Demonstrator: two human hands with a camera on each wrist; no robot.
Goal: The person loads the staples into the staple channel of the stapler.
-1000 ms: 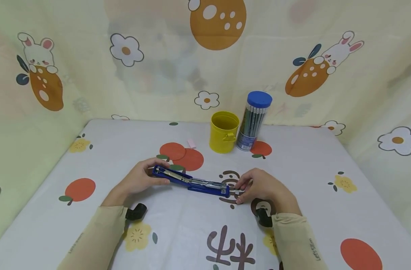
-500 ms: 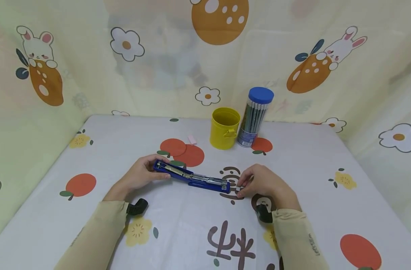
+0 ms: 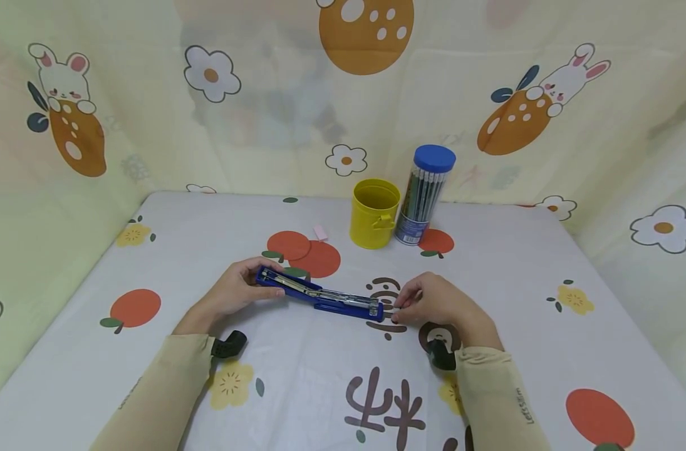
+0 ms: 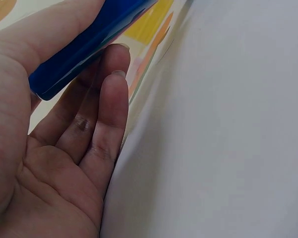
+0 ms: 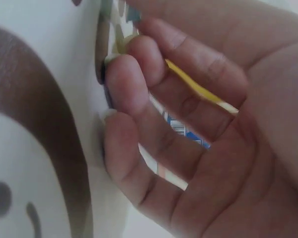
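Note:
A dark blue stapler (image 3: 345, 305), swung open with its metal magazine facing up, lies across the middle of the table. My left hand (image 3: 237, 289) holds its left end, thumb in front and fingers behind. In the left wrist view the blue end of the stapler (image 4: 72, 62) sits under the thumb, while the lower fingers curl loosely below it. My right hand (image 3: 441, 307) is close by the stapler's right end, thumb and forefinger brought together around a small pale piece, mostly hidden. Its other fingers (image 5: 124, 84) are curled near the tabletop.
Behind the stapler stand a yellow bucket (image 3: 368, 225) and a blue-lidded tub of pencils (image 3: 421, 197). A small pink eraser (image 3: 319, 233) lies left of the bucket. A patterned cloth (image 3: 275, 125) hangs behind the white printed tablecloth (image 3: 297, 388).
The head view has tilted slightly down, shifting the scene upward. My right thumb and forefinger have come slightly nearer the stapler's end. The left hand keeps its hold.

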